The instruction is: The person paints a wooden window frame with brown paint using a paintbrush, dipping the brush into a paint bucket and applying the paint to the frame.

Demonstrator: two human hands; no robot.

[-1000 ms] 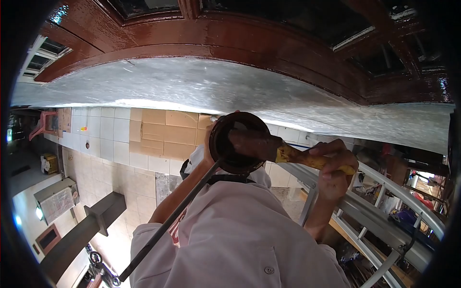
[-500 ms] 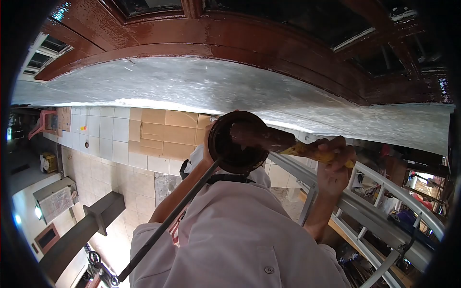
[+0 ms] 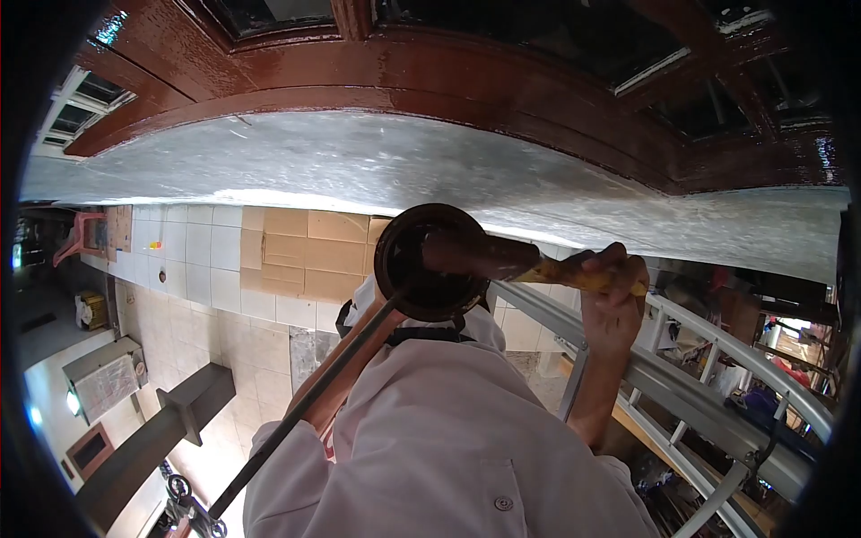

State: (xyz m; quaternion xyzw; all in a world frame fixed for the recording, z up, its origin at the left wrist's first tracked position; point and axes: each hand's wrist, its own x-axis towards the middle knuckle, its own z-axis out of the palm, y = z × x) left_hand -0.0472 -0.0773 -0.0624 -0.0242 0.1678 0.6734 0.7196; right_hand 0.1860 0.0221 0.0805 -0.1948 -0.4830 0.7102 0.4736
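Note:
My right hand (image 3: 615, 274) is wrapped round the yellow handle of a paintbrush (image 3: 554, 269). The brush lies nearly level, with its dark, paint-coated head inside the mouth of a round paint can (image 3: 387, 269). Dark brown paint coats the can's inside. My left hand (image 3: 380, 295) supports the can from its left side and below; most of its fingers are hidden behind it. A long dark rod (image 3: 309, 397) slants from the can's near rim down to the lower left, across my left forearm.
Glossy red-brown window frames (image 3: 269, 90) run along the top above a grey wall (image 3: 296, 152). To the right stands an aluminium ladder (image 3: 708, 394). Flattened cardboard (image 3: 314, 255) covers part of the tiled floor (image 3: 202, 296). A dark post (image 3: 161, 430) is at lower left.
The can, the rod and the brush have shifted slightly left together. My right hand has moved a little left and up with the brush, whose head stays in the can.

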